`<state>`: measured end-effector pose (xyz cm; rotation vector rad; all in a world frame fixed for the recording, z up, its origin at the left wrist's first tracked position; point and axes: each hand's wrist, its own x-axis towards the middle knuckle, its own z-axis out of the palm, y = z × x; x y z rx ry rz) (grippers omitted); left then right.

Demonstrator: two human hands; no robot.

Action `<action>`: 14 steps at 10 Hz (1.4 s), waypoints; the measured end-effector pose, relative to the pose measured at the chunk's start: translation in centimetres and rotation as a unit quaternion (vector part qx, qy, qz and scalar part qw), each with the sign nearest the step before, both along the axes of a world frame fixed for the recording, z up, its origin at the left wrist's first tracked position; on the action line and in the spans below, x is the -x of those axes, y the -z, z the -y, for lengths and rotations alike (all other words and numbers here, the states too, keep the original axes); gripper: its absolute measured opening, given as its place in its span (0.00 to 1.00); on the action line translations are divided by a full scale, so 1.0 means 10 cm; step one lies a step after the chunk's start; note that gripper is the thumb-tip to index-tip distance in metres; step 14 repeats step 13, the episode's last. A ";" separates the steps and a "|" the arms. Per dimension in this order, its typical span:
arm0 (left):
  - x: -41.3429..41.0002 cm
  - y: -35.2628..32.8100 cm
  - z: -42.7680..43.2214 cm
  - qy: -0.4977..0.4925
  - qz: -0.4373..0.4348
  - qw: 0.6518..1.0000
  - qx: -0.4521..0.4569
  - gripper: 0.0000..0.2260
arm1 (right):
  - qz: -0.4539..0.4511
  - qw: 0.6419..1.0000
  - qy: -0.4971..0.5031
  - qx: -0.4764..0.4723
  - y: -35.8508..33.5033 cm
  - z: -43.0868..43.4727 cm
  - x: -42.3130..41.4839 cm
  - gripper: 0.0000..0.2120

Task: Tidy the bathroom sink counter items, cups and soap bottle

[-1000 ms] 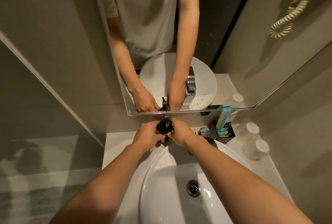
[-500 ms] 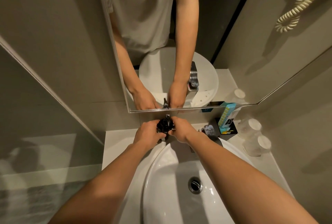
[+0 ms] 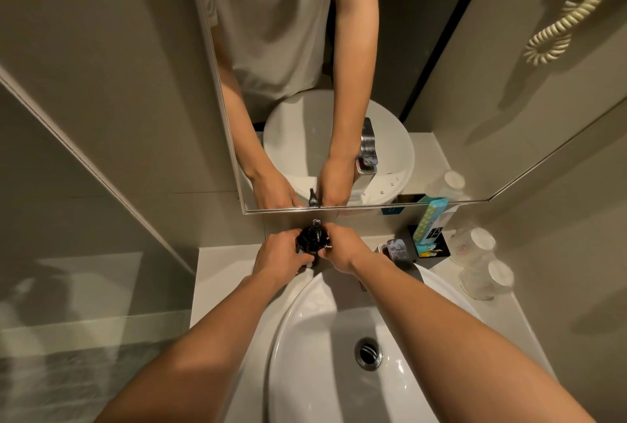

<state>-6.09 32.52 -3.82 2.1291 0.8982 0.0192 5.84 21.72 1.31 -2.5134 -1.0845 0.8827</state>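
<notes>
A black soap bottle (image 3: 311, 236) with a pump top stands on the white counter (image 3: 220, 273) behind the basin, close to the mirror. My left hand (image 3: 280, 258) grips it from the left and my right hand (image 3: 341, 248) grips it from the right. Two clear cups (image 3: 473, 246) (image 3: 488, 280) with white paper lids stand together at the counter's right end, apart from both hands. My fingers hide the bottle's lower body.
A white basin (image 3: 339, 338) with a metal drain (image 3: 368, 353) fills the near counter. A black tray (image 3: 431, 246) with a teal packet and a small tin (image 3: 393, 249) sit right of the hands. The mirror (image 3: 339, 83) rises behind. A coiled cord (image 3: 559, 29) hangs on the right wall.
Both hands stay closed on the soap bottle at the same spot. The view has shifted slightly, so the counter items sit a little lower right in the picture.
</notes>
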 end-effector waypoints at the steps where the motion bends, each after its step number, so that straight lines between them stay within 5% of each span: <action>1: 0.00 0.00 -0.01 -0.003 0.006 1.000 0.006 0.17 | 0.000 1.000 0.001 -0.004 0.02 -0.01 -0.01 0.19; 12: 0.13 0.02 0.13 -0.046 -0.003 0.999 -0.013 0.22 | -0.013 0.996 0.092 -0.014 0.06 0.10 0.18 0.23; 14: 0.21 0.06 0.20 -0.060 -0.003 0.998 -0.024 0.32 | -0.003 0.994 0.107 -0.028 0.05 0.16 0.27 0.24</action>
